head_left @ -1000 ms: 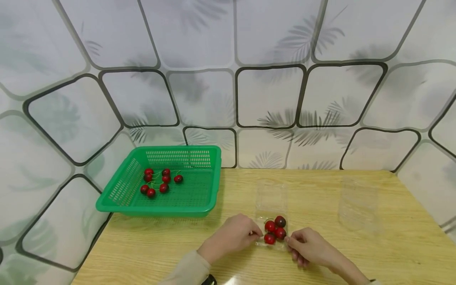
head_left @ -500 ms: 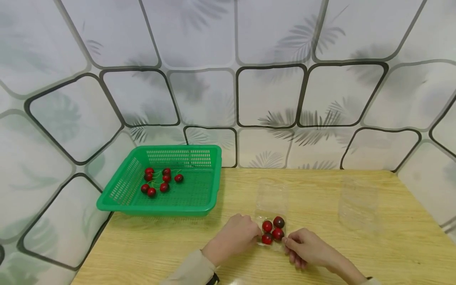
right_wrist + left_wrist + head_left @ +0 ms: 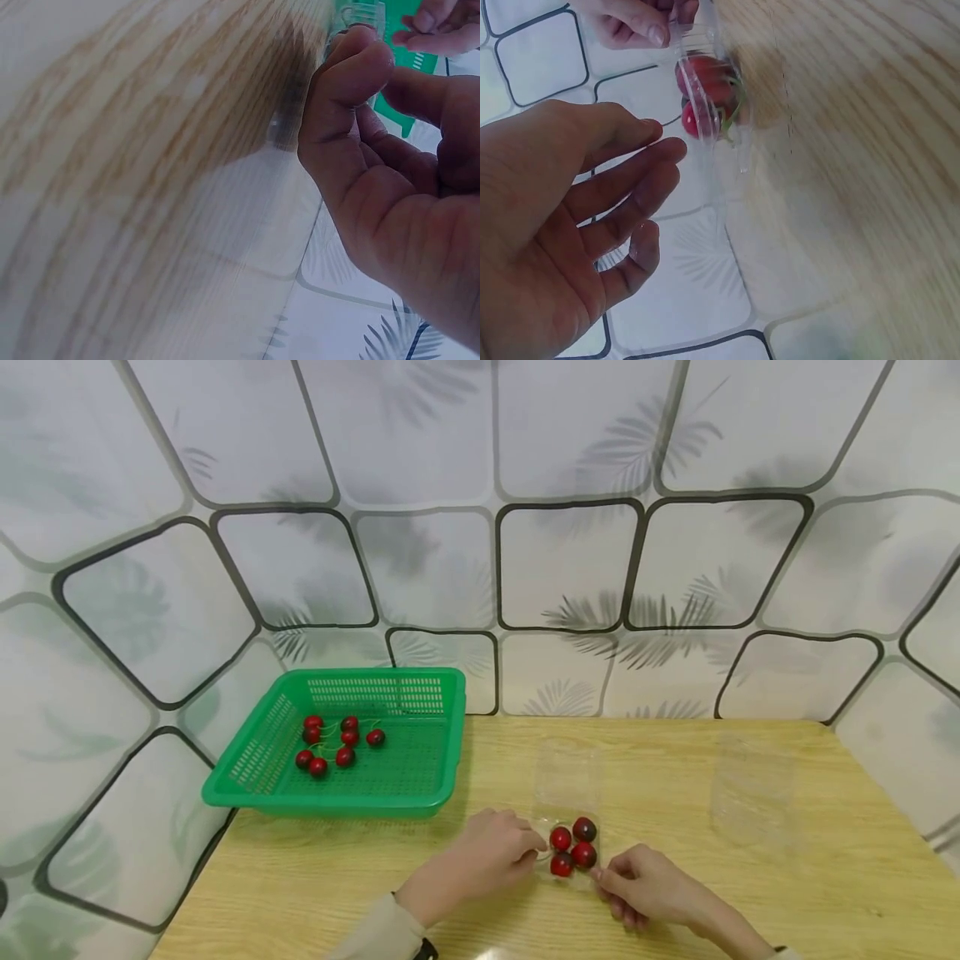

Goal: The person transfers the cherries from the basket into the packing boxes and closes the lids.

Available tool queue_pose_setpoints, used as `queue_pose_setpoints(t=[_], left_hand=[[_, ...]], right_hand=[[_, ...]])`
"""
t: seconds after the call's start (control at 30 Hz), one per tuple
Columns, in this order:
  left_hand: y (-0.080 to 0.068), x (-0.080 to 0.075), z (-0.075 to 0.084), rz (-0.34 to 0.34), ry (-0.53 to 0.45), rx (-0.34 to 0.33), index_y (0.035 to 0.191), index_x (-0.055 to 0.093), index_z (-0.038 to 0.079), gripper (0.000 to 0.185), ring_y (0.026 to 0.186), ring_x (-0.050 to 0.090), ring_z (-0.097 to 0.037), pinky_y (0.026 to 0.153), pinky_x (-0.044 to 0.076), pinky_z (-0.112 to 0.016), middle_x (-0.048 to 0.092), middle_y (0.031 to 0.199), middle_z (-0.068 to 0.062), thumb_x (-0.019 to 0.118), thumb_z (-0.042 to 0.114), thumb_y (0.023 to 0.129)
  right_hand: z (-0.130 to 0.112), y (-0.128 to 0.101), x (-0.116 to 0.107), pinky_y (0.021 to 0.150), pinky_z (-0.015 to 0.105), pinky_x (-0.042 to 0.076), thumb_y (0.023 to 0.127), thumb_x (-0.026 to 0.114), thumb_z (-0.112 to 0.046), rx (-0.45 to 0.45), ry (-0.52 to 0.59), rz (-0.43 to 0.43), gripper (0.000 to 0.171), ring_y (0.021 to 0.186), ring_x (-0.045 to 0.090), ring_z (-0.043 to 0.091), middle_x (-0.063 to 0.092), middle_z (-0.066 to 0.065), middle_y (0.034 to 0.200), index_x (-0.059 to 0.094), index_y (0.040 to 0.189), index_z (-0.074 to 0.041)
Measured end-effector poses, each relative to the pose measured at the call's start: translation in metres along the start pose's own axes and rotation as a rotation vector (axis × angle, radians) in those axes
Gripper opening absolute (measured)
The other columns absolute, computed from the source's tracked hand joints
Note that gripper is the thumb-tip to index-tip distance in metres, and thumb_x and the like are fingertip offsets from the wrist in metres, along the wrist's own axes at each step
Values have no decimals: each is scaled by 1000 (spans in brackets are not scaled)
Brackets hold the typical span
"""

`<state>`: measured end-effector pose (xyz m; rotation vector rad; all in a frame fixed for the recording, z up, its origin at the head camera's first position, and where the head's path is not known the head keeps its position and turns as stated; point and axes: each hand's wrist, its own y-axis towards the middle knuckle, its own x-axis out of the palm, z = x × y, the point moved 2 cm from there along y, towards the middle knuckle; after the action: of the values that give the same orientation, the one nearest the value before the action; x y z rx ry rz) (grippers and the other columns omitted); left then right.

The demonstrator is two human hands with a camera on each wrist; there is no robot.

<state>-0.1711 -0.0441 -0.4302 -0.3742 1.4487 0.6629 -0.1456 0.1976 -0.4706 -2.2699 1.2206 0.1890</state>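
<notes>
While both of your hands sit low in the centre of the head view, they flank a clear plastic box [image 3: 567, 843] lying open on the wooden table [image 3: 750, 893]. Your left hand [image 3: 480, 860] rests just left of the box; the left wrist view shows its fingers [image 3: 630, 187] loosely spread and relaxed beside the box wall, holding nothing, and I cannot tell whether the fingertips touch the plastic. Your right hand [image 3: 645, 885] is at the box's lower right corner; the right wrist view shows thumb and forefinger [image 3: 352, 67] curled together, pinching the clear rim. Four red cherries [image 3: 572, 847] lie inside the near half of the box, clustered and touching. The box's hinged lid [image 3: 566, 772] lies flat toward the wall, above the cherries in frame.

At left of centre, a green perforated basket [image 3: 420, 777] stands on the table against the patterned wall, well apart from the box, with more cherries [image 3: 333, 743] grouped in its far left part. At right of frame, a second clear container [image 3: 753, 793] lies on the table, well apart from both hands.
</notes>
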Motion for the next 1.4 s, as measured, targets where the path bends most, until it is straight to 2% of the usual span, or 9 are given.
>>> queue_pose_setpoints(t=[0.13,0.27,0.5,0.7,0.9,1.1,1.23,1.4], left_hand=[[-7,-8,-4,0,-32,1,105,80,21,15,84,68,-4,69,47,-19,77,96,11,68,17,97],[-14,-18,-8,23,-43,17,107,79,19,15,89,70,-7,78,54,-25,77,99,9,68,18,98],[-23,-33,-19,115,-42,44,108,79,20,13,88,70,-8,76,56,-27,76,99,8,72,20,97],[-30,-41,-27,155,-42,45,107,78,21,12,91,70,-7,82,58,-30,74,99,9,73,21,96],[-36,-51,-36,197,-40,36,107,78,21,14,90,70,-8,80,58,-31,74,99,9,75,19,94],[-40,-61,-49,229,-75,4,108,77,19,15,89,70,-10,79,58,-31,74,100,7,74,16,94],[-44,-67,-61,232,-117,-43,110,77,18,16,91,70,-11,79,59,-30,74,103,5,72,15,96],[-52,-75,-81,273,-143,-114,110,77,16,15,97,70,-12,83,59,-31,75,106,3,72,15,96]], right_hand=[[1,0,0,48,19,48,105,57,-37,7,-3,3,40,52,57,8,64,0,65,68,84,-5],[1,0,0,48,18,47,105,57,-36,5,4,-5,39,53,57,8,64,0,66,68,84,-5],[-1,1,0,47,18,47,106,56,-33,-1,11,-7,39,52,57,7,64,0,65,68,83,-4],[-1,2,1,47,18,47,106,56,-33,-9,20,-11,39,52,57,7,63,0,65,67,82,-4],[1,3,1,47,17,47,107,55,-33,-5,31,-9,39,51,56,7,62,-1,65,66,83,-4],[1,3,1,48,18,47,107,54,-33,-1,43,-13,40,51,55,7,61,-1,64,66,82,-3],[2,2,2,47,18,46,107,53,-32,0,43,-9,40,51,54,7,61,-2,64,65,82,-3],[0,2,3,47,17,46,107,53,-31,6,49,-6,39,50,53,6,61,-2,64,66,82,-3]])
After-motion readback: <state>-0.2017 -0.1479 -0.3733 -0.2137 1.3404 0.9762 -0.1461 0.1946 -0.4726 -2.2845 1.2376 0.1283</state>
